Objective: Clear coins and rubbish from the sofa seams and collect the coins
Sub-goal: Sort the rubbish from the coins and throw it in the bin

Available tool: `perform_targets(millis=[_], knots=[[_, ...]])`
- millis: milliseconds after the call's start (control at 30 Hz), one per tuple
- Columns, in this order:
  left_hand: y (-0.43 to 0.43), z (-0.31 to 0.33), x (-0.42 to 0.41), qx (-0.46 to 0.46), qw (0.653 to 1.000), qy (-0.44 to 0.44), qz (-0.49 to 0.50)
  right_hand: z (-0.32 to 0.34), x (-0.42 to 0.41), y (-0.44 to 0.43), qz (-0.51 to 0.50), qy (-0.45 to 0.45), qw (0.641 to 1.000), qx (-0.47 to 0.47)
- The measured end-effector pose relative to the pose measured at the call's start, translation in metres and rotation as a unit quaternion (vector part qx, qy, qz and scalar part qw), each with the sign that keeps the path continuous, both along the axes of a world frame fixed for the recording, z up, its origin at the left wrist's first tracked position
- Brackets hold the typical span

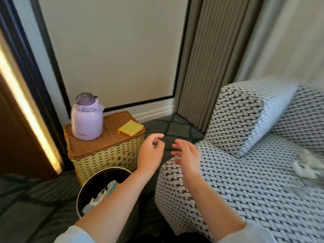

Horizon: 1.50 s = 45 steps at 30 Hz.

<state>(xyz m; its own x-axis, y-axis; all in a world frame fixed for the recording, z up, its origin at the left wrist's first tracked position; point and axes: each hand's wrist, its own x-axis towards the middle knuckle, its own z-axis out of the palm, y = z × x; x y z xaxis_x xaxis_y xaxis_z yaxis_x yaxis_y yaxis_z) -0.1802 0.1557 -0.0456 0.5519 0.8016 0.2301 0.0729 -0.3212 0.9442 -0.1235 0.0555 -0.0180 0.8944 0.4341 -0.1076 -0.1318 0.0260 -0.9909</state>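
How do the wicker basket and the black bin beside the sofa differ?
The wicker basket is boxy, woven and lidded; the black bin is round and open-topped. The basket carries a purple bottle and yellow pouch on its lid; the bin holds crumpled rubbish. Both stand on the carpet.

Home living room, sofa [245, 172], curtain [210, 67], carpet [31, 199]

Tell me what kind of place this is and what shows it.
Most likely a hotel room or a home sitting room. There is a weave-patterned upholstered sofa, a floor-length pleated curtain against a panelled wall, and patterned carpet with a lidded wicker hamper standing on it.
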Motion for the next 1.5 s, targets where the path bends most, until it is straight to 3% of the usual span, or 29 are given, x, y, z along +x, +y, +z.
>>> perform_targets(millis=[333,633,900,1067,1300,1500], knots=[[-0.142,0.034,0.117,0.017,0.979,-0.02,-0.202,0.033,0.076,-0.168,-0.18,-0.064,0.982,-0.016],[-0.256,0.055,0.187,0.024,0.94,-0.007,-0.339,0.041,0.124,-0.294,-0.261,-0.108,0.956,-0.074],[-0.298,0.053,0.221,0.098,0.922,0.049,-0.373,0.035,0.163,-0.353,-0.267,-0.149,0.942,-0.135],[-0.307,0.036,0.238,0.167,0.924,0.094,-0.331,0.018,0.189,-0.368,-0.249,-0.191,0.917,-0.246],[-0.306,0.004,0.27,0.28,0.907,0.113,-0.293,-0.013,0.226,-0.376,-0.195,-0.297,0.829,-0.432],[-0.303,-0.016,0.289,0.289,0.903,0.131,-0.291,-0.032,0.257,-0.382,-0.16,-0.297,0.837,-0.43]])
